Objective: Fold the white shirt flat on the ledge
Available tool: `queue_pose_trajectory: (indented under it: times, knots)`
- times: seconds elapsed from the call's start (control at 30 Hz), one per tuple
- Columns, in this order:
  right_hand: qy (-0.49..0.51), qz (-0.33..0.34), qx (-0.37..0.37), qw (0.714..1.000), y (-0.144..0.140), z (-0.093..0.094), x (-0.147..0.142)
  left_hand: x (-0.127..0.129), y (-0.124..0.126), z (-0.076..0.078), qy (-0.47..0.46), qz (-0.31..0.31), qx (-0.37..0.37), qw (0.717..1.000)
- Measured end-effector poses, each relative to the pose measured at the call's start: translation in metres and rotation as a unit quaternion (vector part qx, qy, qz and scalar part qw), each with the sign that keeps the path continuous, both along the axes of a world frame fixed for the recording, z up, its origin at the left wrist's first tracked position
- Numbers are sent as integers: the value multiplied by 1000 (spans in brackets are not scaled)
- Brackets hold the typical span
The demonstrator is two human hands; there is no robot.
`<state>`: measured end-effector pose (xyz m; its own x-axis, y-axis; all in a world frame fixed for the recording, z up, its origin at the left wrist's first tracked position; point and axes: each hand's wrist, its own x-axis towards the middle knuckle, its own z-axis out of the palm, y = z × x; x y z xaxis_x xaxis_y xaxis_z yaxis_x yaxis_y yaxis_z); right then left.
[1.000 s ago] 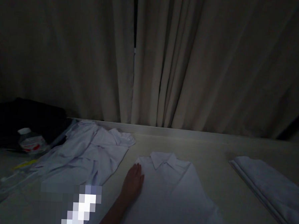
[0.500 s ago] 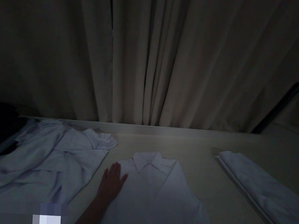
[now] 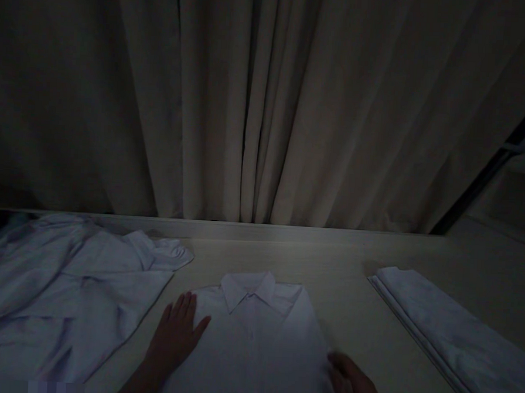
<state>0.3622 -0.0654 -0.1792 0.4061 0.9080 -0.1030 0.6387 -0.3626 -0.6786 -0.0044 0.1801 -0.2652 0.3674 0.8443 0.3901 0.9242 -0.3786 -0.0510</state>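
A white collared shirt [image 3: 254, 348] lies front up at the bottom middle, its collar pointing away from me and its lower part cut off by the frame. My left hand [image 3: 177, 331] rests flat on the shirt's left shoulder, fingers stretched out and thumb apart. At the shirt's right side edge, my right hand [image 3: 353, 382] has its fingers curled in on the cloth. It is dim and slightly blurred there, and the fingertips are partly hidden.
A rumpled heap of pale shirts [image 3: 94, 293] lies to the left. On the right is a folded stack of pale cloth [image 3: 453, 329]. Beige curtains [image 3: 267, 103] hang behind the light surface [image 3: 320, 261], and a dark slanted bar [image 3: 479, 178] stands at the right.
My right hand has come into view at the shirt's right edge and closed on it. My left hand stays flat on the shoulder. The view has shifted slightly to the right.
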Motion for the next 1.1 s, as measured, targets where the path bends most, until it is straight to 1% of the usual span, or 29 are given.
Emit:
queue_pose_trajectory:
  times: [0.03,0.07,0.13,0.2,0.27,0.33,0.4,0.47,0.6,0.7,0.77,0.83,0.93,1.0,1.1]
  knots:
    - [-10,25,19,999,33,-1,-1,0,0,0,7,1,-3,1000]
    - [-49,70,37,996,65,-2,-3,-1,1,0,13,1,-8,1000]
    - [-128,136,45,981,118,-8,-10,-2,3,0,23,0,-21,1000]
    - [-193,178,27,965,156,-17,-15,-3,7,0,30,-1,-37,999]
    - [-231,193,4,954,176,-29,-15,-3,11,1,37,0,-56,998]
    - [-252,197,-5,948,184,-40,-9,-2,15,3,44,1,-74,996]
    - [-264,199,-1,944,186,-49,0,-1,18,4,49,-2,-85,995]
    - [-272,199,5,941,186,-53,8,1,21,4,51,-5,-86,995]
    - [-284,204,6,937,189,-56,18,0,24,2,50,-11,-80,995]
    - [-287,208,3,935,191,-55,19,-2,25,1,52,-19,-79,995]
    - [-284,214,-7,935,192,-52,17,-1,25,4,52,-23,-75,996]
    - [-280,221,-15,934,192,-46,14,4,23,9,51,-27,-59,997]
    - [-276,242,-1,930,194,-37,8,17,18,14,48,-50,-24,997]
    - [-268,256,1,929,196,-35,3,26,17,14,44,-67,-13,997]
    - [-256,258,-18,932,202,-39,1,32,19,7,29,-66,-15,997]
